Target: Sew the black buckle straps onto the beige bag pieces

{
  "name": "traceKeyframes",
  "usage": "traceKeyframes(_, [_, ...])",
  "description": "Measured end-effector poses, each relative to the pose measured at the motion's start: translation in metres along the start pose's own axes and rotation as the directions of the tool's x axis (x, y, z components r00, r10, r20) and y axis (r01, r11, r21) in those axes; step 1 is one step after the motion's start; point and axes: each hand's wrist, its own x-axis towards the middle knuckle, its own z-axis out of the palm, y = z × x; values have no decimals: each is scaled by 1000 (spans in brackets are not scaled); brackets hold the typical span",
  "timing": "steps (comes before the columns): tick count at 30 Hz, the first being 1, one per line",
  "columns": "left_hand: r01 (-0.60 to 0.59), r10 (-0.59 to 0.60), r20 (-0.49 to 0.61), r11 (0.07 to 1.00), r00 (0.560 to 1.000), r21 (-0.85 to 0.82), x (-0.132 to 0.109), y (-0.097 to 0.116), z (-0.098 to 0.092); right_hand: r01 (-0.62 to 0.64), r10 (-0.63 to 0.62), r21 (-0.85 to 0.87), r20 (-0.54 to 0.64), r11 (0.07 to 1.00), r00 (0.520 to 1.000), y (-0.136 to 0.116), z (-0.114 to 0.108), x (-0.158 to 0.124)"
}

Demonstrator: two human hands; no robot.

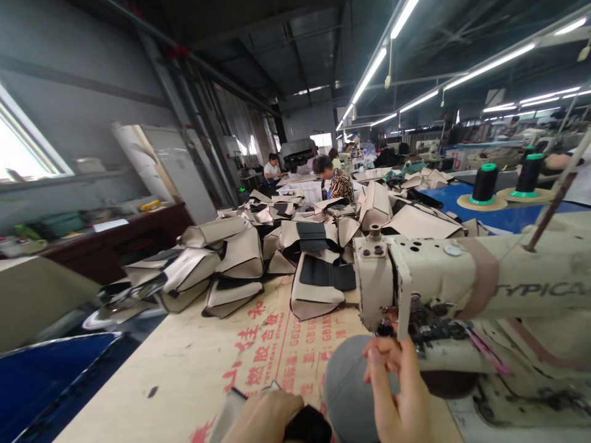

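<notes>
My left hand (270,413) is at the bottom edge, its fingers curled over a sewn cover piece with a beige panel (226,413) and a black part (308,426). Much of that piece is hidden under the hand or out of frame. My right hand (401,387) is raised just below the needle end of a cream sewing machine (376,283). Its fingers are bent and closed together; whatever they pinch is too small or hidden to name. Beside and partly behind this hand lies a smooth grey rounded piece (348,387).
Sewn beige-and-black covers (318,289) are heaped across the back of the plywood table (184,369). Black thread cones (484,184) stand on a blue surface behind the machine. A blue-lined bin (55,381) is at the left. Other people (341,183) sit farther back.
</notes>
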Motion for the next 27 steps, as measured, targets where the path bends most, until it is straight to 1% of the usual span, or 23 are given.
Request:
traceKeyframes(1, [-5, 5, -8, 1000, 1000, 0, 3, -1, 0, 2, -3, -17, -62, 1000, 998, -2, 5, 3])
traceKeyframes(2, [-13, 13, -20, 1000, 1000, 0, 7, -2, -1, 46, -52, -63, -94, 997, 994, -2, 7, 5])
traceKeyframes(3, [-29, 29, -34, 1000, 999, 1, 13, -1, -3, 129, -140, -130, -79, 983, 987, -1, 7, 6])
traceKeyframes(4, [-50, 50, -45, 999, 998, 6, 20, 1, -5, 249, -257, -202, -16, 947, 966, 1, 3, 8])
traceKeyframes(5, [-73, 74, -55, 997, 996, 15, 28, 3, -7, 379, -369, -262, 87, 887, 925, 3, -4, 9])
traceKeyframes(6, [-95, 96, -61, 995, 993, 27, 35, 5, -9, 499, -456, -297, 204, 814, 866, 4, -13, 11])
traceKeyframes(7, [-107, 109, -60, 994, 992, 35, 40, 6, -10, 588, -508, -309, 304, 747, 806, 5, -24, 12])
traceKeyframes(8, [-111, 113, -52, 993, 992, 38, 42, 5, -11, 635, -528, -311, 364, 707, 767, 5, -35, 13])
traceKeyframes(9, [-105, 106, -38, 994, 994, 34, 41, 3, -11, 640, -526, -317, 377, 700, 762, 4, -47, 13])
traceKeyframes(10, [-88, 89, -25, 996, 996, 21, 36, -1, -10, 613, -510, -329, 350, 718, 785, 3, -57, 12])
traceKeyframes(11, [-64, 64, -14, 998, 998, -2, 27, -4, -8, 565, -483, -349, 299, 747, 823, 2, -64, 10])
traceKeyframes(12, [-40, 40, -17, 999, 999, -26, 16, -8, -7, 522, -460, -374, 248, 767, 853, 2, -67, 5])
traceKeyframes(13, [-21, 19, -29, 999, 999, -38, 4, -10, -6, 507, -449, -393, 237, 767, 862, 3, -66, 0])
traceKeyframes(14, [-9, 8, -46, 999, 999, -31, -7, -10, -5, 538, -460, -397, 282, 743, 842, 4, -61, -7])
traceKeyframes(15, [-9, 9, -56, 1000, 998, -5, -18, -8, -6, 605, -481, -379, 377, 700, 792, 5, -52, -14])
traceKeyframes(17, [-55, 59, -47, 995, 997, 83, -31, 2, -12, 736, -491, -284, 593, 614, 638, 8, -32, -24])
traceKeyframes(18, [-86, 91, -34, 989, 995, 120, -34, 9, -17, 762, -465, -241, 670, 601, 579, 8, -23, -26])
traceKeyframes(19, [-114, 119, -25, 984, 993, 140, -35, 17, -23, 762, -423, -222, 722, 608, 548, 7, -18, -25])
traceKeyframes(20, [-138, 144, -30, 979, 989, 148, -34, 23, -30, 747, -377, -225, 751, 626, 543, 5, -17, -21])
traceKeyframes(21, [-155, 164, -47, 976, 985, 152, -32, 30, -38, 725, -338, -236, 763, 648, 551, 4, -18, -15])
traceKeyframes(23, [-179, 198, -105, 970, 975, 164, -25, 39, -57, 688, -336, -237, 735, 686, 589, 2, -28, 2])
traceKeyframes(25, [-202, 232, -165, 963, 959, 178, -15, 48, -78, 669, -445, -213, 601, 712, 664, 4, -35, 20])
traceKeyframes(27, [-220, 260, -221, 957, 940, 191, -2, 56, -99, 634, -534, -236, 372, 736, 759, 9, -33, 32])
